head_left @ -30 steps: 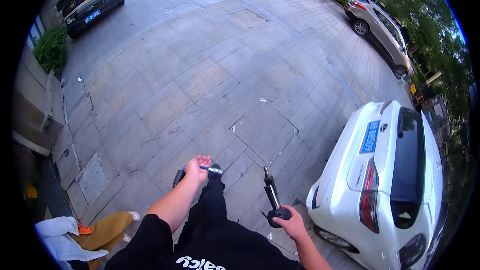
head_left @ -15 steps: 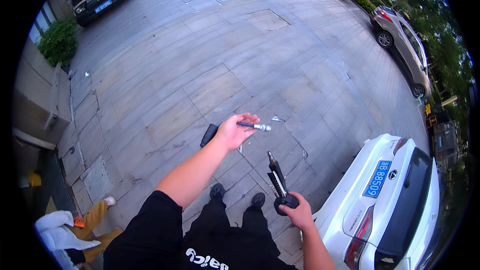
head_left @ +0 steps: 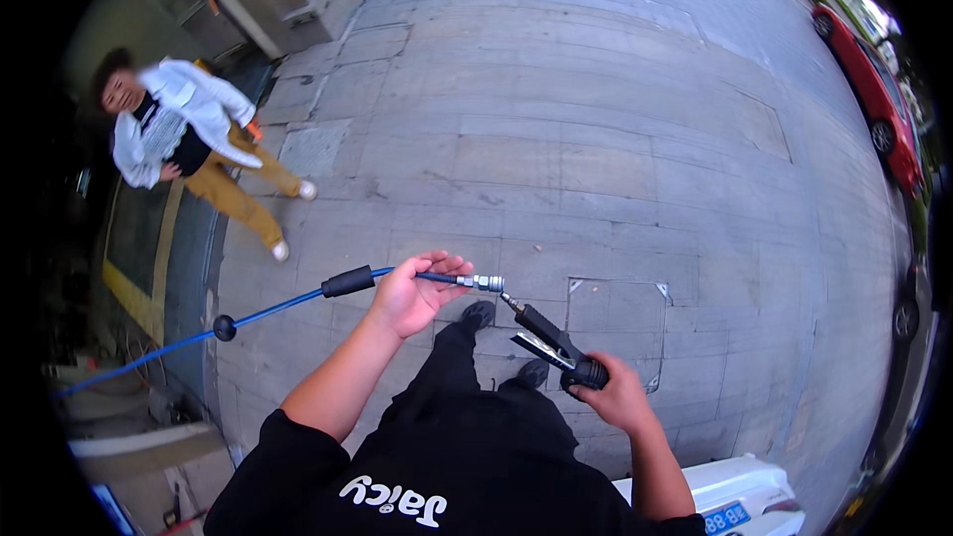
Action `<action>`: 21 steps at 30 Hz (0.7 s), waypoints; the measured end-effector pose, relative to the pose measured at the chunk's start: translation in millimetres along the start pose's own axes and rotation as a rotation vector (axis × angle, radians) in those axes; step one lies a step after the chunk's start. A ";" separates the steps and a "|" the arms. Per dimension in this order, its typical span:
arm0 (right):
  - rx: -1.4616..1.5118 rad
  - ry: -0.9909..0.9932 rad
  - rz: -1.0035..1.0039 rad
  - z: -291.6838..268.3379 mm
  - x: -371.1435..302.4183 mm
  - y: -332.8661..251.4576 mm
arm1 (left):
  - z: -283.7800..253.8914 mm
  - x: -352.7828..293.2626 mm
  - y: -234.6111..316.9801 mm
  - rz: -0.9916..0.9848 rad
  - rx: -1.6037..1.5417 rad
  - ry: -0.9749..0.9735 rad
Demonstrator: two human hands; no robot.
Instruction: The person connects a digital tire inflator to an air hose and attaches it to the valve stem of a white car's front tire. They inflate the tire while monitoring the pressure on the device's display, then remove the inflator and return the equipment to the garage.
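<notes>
My left hand (head_left: 407, 300) holds a blue air hose (head_left: 288, 307) close to its end, thumb side up and fingers loosely curled. Past the fingertips sticks out a silver quick coupler (head_left: 483, 283). A black sleeve (head_left: 347, 282) and a black ball (head_left: 224, 328) sit on the hose to the left. In my right hand (head_left: 617, 392) is a black air gun (head_left: 551, 337) with a silver lever, gripped by its round black end. Its metal plug (head_left: 511, 303) points up-left at the coupler's mouth, very near it; whether they touch I cannot tell.
A person in a light jacket and brown trousers (head_left: 233, 194) stands at the left by a doorway. The hose runs off toward the lower left. A white car (head_left: 735, 486) is close behind my right arm. A red car (head_left: 869, 89) is parked far right on the paved ground (head_left: 596, 159).
My view has swung left, bringing the person and the hose's length into sight. The coupler and the air gun's plug, apart before, are now almost end to end.
</notes>
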State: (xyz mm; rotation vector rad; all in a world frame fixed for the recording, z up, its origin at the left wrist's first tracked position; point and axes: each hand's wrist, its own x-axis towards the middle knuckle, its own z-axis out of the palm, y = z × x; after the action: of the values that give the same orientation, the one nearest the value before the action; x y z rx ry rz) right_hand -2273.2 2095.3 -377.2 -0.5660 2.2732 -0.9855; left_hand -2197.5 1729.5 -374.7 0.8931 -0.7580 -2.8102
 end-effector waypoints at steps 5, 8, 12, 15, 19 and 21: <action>-0.085 -0.163 -0.175 11.6 -6.2 -18.4 | -42.8 -103.1 6.8 0.210 -0.037 0.064; -0.167 -0.241 -0.303 17.8 -12.8 -42.4 | -59.0 -159.8 4.0 0.308 -0.052 0.133; -0.225 -0.321 -0.430 39.2 -20.2 -77.6 | -83.5 -225.5 -2.5 0.416 -0.078 0.203; -0.285 -0.357 -0.506 65.6 -22.8 -107.7 | -113.0 -263.6 -2.2 0.479 -0.097 0.240; -0.411 -0.403 -0.568 103.7 -29.2 -159.2 | -138.0 -310.1 17.0 0.630 -0.174 0.312; -0.401 -0.454 -0.627 129.5 -34.6 -178.9 | -156.1 -330.9 26.9 0.697 -0.279 0.299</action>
State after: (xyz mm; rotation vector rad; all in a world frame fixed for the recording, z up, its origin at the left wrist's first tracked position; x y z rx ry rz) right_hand -2136.1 1936.2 -300.7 -1.5677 1.9012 -0.5650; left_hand -1838.4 1716.8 -300.9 0.7784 -0.4875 -2.0491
